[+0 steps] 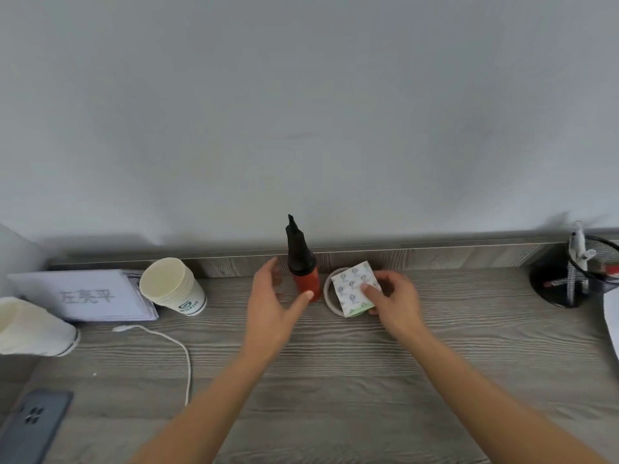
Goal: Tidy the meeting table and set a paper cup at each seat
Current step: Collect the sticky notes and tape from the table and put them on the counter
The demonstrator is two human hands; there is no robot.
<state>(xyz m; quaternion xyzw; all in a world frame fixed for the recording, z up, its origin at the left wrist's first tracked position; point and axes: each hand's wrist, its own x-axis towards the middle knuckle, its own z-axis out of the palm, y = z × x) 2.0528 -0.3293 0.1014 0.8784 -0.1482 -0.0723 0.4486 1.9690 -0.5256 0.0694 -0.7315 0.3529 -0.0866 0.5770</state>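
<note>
A stack of paper cups (pixel 174 288) stands tilted at the back left of the grey wooden table (pixel 335 356), and a second stack (pixel 30 326) lies at the far left edge. Near the back ledge a red bottle with a black pointed cap (pixel 300 259) stands upright. My left hand (pixel 274 303) is spread around it, thumb tip against its red body, fingers not closed. My right hand (pixel 395 299) grips a small patterned tissue packet (pixel 355 288), held tilted over a roll of tape (pixel 330 293).
A stack of name cards (pixel 83 294) lies at the back left. A white cable (pixel 167 346) runs across the table, and a phone (pixel 31 426) lies at the bottom left. A black mesh pen holder (pixel 576 272) stands at the right, with white paper (pixel 613 316) beside it.
</note>
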